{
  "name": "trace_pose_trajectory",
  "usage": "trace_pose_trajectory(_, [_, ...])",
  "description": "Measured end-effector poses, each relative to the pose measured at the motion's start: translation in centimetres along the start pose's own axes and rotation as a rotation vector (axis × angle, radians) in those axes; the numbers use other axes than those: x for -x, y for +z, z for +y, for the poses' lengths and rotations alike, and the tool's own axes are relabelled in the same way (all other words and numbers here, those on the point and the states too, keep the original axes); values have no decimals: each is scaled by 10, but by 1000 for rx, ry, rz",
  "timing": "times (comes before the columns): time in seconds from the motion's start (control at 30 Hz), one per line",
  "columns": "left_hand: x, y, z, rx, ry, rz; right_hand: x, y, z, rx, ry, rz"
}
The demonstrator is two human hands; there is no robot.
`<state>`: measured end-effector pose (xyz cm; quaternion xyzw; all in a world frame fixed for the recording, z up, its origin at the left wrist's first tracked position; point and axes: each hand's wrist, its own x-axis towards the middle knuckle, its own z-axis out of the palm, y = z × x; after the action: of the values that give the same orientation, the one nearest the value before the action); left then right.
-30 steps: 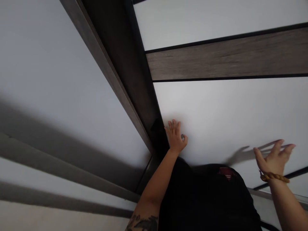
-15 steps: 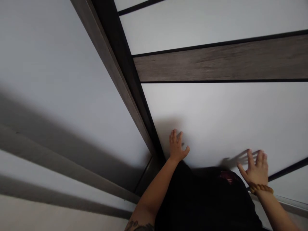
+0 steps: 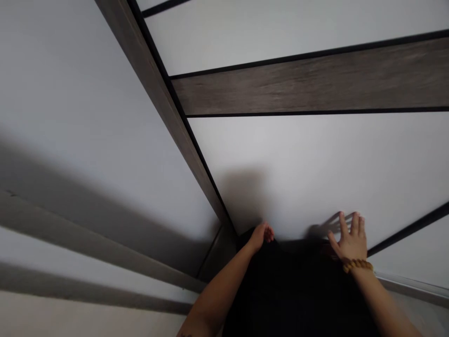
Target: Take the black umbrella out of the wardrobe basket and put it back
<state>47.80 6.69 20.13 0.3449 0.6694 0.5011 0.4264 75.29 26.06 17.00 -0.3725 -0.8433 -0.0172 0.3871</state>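
Observation:
A white door panel (image 3: 315, 168) with black trim lines fills the right side. My right hand (image 3: 349, 241) lies flat against its lower part with the fingers stretched out, and a beaded bracelet (image 3: 357, 265) is on that wrist. My left hand (image 3: 261, 234) is low on the same panel, close to the dark wood-grain post (image 3: 157, 93). Its fingers are curled in, with nothing visible in them. My black clothing (image 3: 298, 295) hides the panel below both hands.
A grey wood-grain band (image 3: 315, 82) crosses the door above the white panel. Left of the post is another white panel (image 3: 70, 117) with a broad shadow and grey strips (image 3: 87, 243) lower down. A pale rail (image 3: 414, 285) shows at bottom right.
The door's edge has closed up against the post, hiding the dark gap. Both hands have slid down the panel; the left hand's fingers went from spread to curled, and the right hand moved left.

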Motion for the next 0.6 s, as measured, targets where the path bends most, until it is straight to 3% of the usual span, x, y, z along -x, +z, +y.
trace_pose_trajectory(0.1, [0, 8, -13, 31, -115, -116, 2, -2, -9, -104, 46, -19])
trace_pose_trajectory(0.2, [1, 10, -15, 58, -177, -231, 8, -5, -26, -454, 271, -127])
trace_pose_trajectory(0.27, [3, 7, -12, 103, -191, -313, 14, -3, -39, -863, 514, -332])
trace_pose_trajectory(0.33, [4, 3, -8, 205, -192, -409, 20, 2, -49, -1274, 703, -625])
trace_pose_trajectory(0.43, [5, -2, -1, 363, -210, -535, 28, 10, -54, -1480, 759, -842])
trace_pose_trajectory(0.6, [7, -6, 4, 367, -282, -627, 31, 11, -48, -1630, 739, -982])
